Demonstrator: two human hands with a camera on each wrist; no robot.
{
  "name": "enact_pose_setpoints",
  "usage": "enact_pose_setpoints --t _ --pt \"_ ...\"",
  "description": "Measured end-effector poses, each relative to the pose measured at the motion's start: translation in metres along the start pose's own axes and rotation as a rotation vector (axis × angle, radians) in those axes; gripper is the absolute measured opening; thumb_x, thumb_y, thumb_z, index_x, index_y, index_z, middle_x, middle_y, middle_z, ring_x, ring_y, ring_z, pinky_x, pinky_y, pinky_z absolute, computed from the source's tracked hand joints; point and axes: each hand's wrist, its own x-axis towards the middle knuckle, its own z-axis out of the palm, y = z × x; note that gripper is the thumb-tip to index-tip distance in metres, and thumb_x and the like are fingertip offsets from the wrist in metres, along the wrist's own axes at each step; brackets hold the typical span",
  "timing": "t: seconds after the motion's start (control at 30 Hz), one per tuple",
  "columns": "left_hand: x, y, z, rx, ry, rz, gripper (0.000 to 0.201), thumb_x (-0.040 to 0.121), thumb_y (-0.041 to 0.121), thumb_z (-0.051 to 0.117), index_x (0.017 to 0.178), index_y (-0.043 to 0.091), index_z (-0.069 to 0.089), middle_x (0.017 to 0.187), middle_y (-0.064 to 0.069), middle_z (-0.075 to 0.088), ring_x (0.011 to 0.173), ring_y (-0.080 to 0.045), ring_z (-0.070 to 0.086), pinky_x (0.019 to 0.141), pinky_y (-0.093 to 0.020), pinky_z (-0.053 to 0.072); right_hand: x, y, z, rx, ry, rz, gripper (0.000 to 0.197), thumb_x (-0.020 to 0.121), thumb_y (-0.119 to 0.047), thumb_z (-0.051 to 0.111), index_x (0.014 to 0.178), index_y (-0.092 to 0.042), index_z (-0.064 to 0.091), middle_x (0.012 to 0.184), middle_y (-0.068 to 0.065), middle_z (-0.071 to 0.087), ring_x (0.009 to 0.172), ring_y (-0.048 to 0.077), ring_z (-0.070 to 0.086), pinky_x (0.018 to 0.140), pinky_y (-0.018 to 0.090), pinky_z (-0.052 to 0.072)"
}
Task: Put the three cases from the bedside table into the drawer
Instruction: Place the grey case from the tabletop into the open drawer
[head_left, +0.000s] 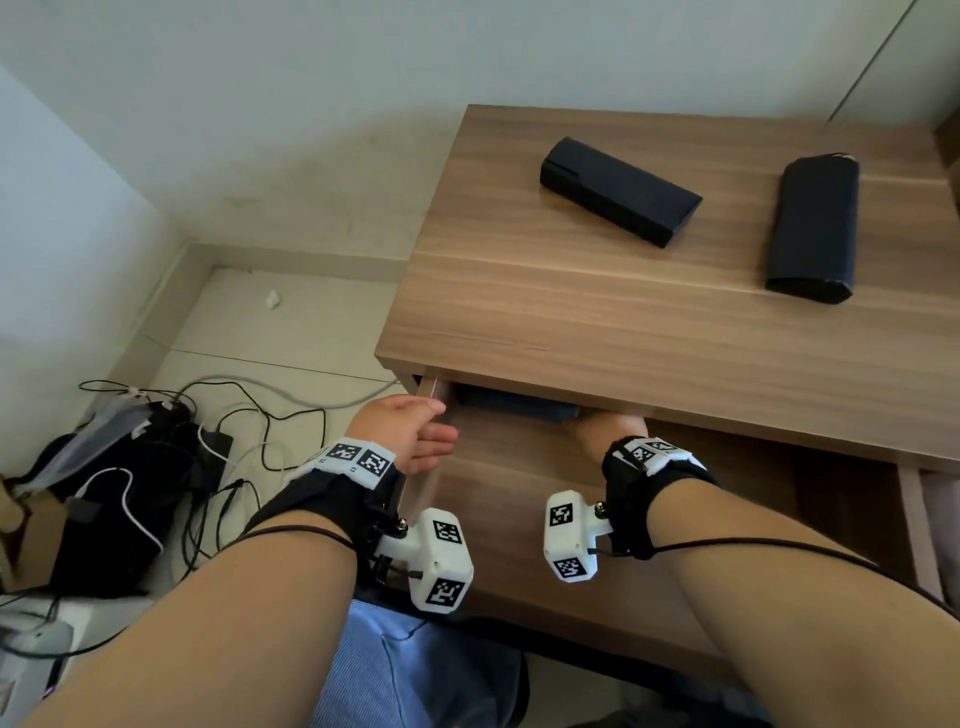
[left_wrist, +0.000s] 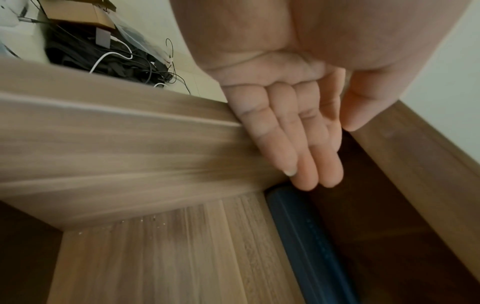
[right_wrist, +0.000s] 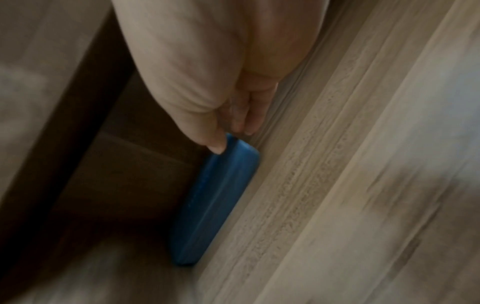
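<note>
Two dark, oblong cases (head_left: 621, 191) (head_left: 813, 228) lie on the tabletop (head_left: 597, 301); a blue case (right_wrist: 215, 201) sits in the drawer (head_left: 498, 499), seemingly pinched by the right hand (right_wrist: 207, 92). The left hand (left_wrist: 285, 123) is flat and empty.

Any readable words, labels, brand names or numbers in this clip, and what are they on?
None can be read.
Wrist units: square black-and-white coded markers only, no letters or digits.
Wrist bands: same coded markers; tiny marks beside them too small to read.
Cases on the bedside table: no visible print.
</note>
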Motion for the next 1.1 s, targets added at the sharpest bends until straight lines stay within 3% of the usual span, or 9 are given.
enact_pose_setpoints --t 0.17,0.27,0.37,0.47,0.53,0.63,0.77,0.93,1.1 --pt "-0.003 -0.005 -0.001 -0.005 0.000 0.024 0.012 0.093 0.018 0.050 0.085 0.020 0.057 0.081 -0.009 0.067 0.074 -0.018 0.066 0.070 -0.028 0.052 -0.015 0.014 -0.002 0.003 0.064 -0.087 0.028 0.096 -0.026 0.042 0.101 -0.008 0.063 0.104 0.012 0.066 0.091 0.028 0.057 0.073 0.026 0.035" --pt "-0.010 -0.004 0.003 -0.006 0.006 0.036 0.017 0.094 0.014 0.046 0.081 0.021 0.055 0.077 -0.009 0.063 0.070 -0.018 0.062 0.066 -0.026 0.050 -0.026 0.022 -0.003 0.155 0.108 -0.097 0.030 0.091 -0.024 0.052 0.111 -0.007 0.065 0.109 0.013 0.068 0.102 0.031 0.062 0.078 0.029 0.042" --pt "-0.015 -0.005 0.008 0.040 -0.020 0.066 0.025 0.094 0.009 0.043 0.072 0.019 0.049 0.072 -0.009 0.054 0.063 -0.018 0.053 0.053 -0.020 0.046 -0.036 0.025 -0.002 0.322 0.106 -0.148 0.034 0.085 -0.020 0.063 0.118 -0.011 0.064 0.110 0.011 0.068 0.099 0.025 0.063 0.086 0.030 0.047" --pt "-0.019 -0.006 0.011 0.164 0.034 0.113 0.011 0.085 0.019 0.057 0.074 0.018 0.054 0.076 -0.011 0.062 0.074 -0.026 0.060 0.072 -0.032 0.051 -0.047 0.020 0.000 0.375 0.090 -0.212 0.028 0.082 -0.020 0.068 0.109 -0.013 0.066 0.103 0.008 0.067 0.090 0.018 0.060 0.087 0.029 0.049" --pt "-0.022 -0.005 0.012 0.185 0.010 0.118 0.015 0.073 0.027 0.061 0.072 0.014 0.053 0.066 -0.008 0.057 0.061 -0.023 0.054 0.060 -0.030 0.044 -0.056 0.015 -0.003 0.391 0.092 -0.260 0.020 0.082 -0.020 0.068 0.101 -0.016 0.065 0.095 0.005 0.066 0.086 0.017 0.059 0.081 0.028 0.048" --pt "-0.032 0.005 0.013 0.120 -0.004 0.163 0.022 0.086 0.018 0.055 0.066 0.018 0.048 0.071 -0.007 0.052 0.059 -0.019 0.046 0.056 -0.026 0.031 -0.070 0.006 -0.014 0.368 0.078 -0.354 0.012 0.083 -0.022 0.066 0.095 -0.022 0.061 0.091 0.004 0.066 0.083 0.019 0.062 0.083 0.033 0.051" --pt "-0.036 0.020 0.015 0.079 0.013 0.251 0.017 0.091 0.020 0.051 0.074 0.024 0.053 0.074 -0.001 0.062 0.067 -0.015 0.058 0.063 -0.026 0.042 -0.083 -0.007 -0.040 0.348 0.130 -0.433 0.010 0.084 -0.021 0.063 0.083 -0.028 0.056 0.088 0.001 0.065 0.077 0.017 0.062 0.080 0.031 0.053" --pt "-0.032 0.041 0.019 0.046 0.029 0.371 0.015 0.091 0.021 0.050 0.078 0.027 0.056 0.082 -0.001 0.066 0.074 -0.015 0.062 0.063 -0.024 0.046 -0.083 -0.021 -0.077 0.467 0.325 -0.432 0.011 0.085 -0.019 0.060 0.096 -0.023 0.058 0.075 -0.010 0.056 0.062 0.004 0.054 0.058 0.018 0.042" --pt "-0.016 0.057 0.029 0.032 0.039 0.359 0.018 0.093 0.019 0.047 0.078 0.026 0.055 0.078 0.001 0.065 0.068 -0.012 0.060 0.060 -0.023 0.044 -0.066 -0.030 -0.118 0.489 0.556 -0.402 0.037 0.082 -0.016 0.059 0.119 -0.019 0.057 0.108 -0.002 0.059 0.090 0.012 0.055 0.078 0.024 0.045"
